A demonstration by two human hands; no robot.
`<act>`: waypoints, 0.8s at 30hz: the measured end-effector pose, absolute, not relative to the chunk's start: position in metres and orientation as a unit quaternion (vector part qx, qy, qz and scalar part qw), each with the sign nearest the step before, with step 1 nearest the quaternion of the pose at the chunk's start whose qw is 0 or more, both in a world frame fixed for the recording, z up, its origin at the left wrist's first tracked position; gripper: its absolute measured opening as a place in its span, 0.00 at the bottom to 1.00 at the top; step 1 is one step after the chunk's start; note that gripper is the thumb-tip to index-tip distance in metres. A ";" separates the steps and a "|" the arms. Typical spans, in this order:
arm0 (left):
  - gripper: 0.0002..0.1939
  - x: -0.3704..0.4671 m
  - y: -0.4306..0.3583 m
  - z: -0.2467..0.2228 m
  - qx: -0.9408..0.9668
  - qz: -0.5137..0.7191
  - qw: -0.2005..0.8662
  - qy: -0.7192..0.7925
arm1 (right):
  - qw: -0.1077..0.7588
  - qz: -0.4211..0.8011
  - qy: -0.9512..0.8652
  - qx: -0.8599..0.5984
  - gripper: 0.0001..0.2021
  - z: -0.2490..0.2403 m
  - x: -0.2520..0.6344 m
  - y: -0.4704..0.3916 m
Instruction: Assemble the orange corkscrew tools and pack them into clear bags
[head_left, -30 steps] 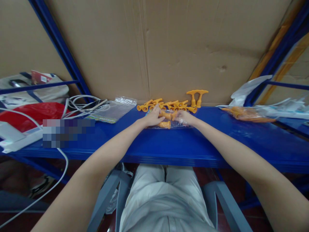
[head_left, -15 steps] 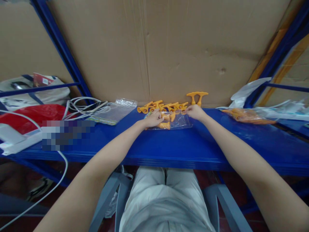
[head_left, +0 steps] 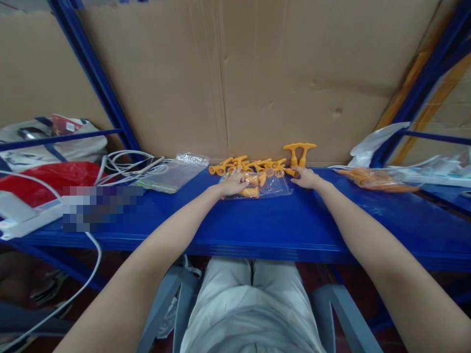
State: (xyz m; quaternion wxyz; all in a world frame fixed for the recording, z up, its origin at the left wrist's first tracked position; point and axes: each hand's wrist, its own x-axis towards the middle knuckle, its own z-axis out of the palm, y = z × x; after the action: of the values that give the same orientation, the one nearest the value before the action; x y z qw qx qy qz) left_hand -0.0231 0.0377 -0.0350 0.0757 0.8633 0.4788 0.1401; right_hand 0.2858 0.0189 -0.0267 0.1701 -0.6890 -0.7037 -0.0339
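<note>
Bag [head_left: 279,186], part-filled, on shelf [head_left: 279,220], yellow pieces [head_left: 251,191] inside, my left hand [head_left: 232,183] spread over it; loose pieces [head_left: 258,164] behind, unbagged; right hand [head_left: 308,178] apart, touching an end one, grip unclear

Plastic T-handled pieces [head_left: 300,146] were recorded as yellow-orange, shelf top [head_left: 279,220] glossy blue, cardboard [head_left: 275,73] plain brown, cables [head_left: 96,264] white, and canvas tote [head_left: 79,142] off-white with navy bands.

no readable text, labels too blurred
</note>
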 end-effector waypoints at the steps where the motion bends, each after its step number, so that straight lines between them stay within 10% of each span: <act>1: 0.13 -0.023 0.038 -0.035 0.864 0.141 0.076 0.477 | 0.167 -0.028 -0.692 -0.701 0.23 -0.024 0.283 0.017; 15: 0.16 -0.021 0.029 -0.028 0.858 0.089 0.059 0.503 | 0.120 0.029 -0.612 -0.781 0.21 -0.005 0.269 0.000; 24: 0.15 -0.021 0.031 -0.030 0.860 0.096 0.061 0.498 | 0.313 -0.076 -0.604 -0.729 0.16 -0.011 0.285 0.015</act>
State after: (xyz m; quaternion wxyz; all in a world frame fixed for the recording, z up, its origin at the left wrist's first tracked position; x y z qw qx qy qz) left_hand -0.0207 0.0313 -0.0303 0.0615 0.8598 0.4976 0.0964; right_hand 0.2847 0.0147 -0.0112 0.3129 -0.7288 -0.6043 -0.0763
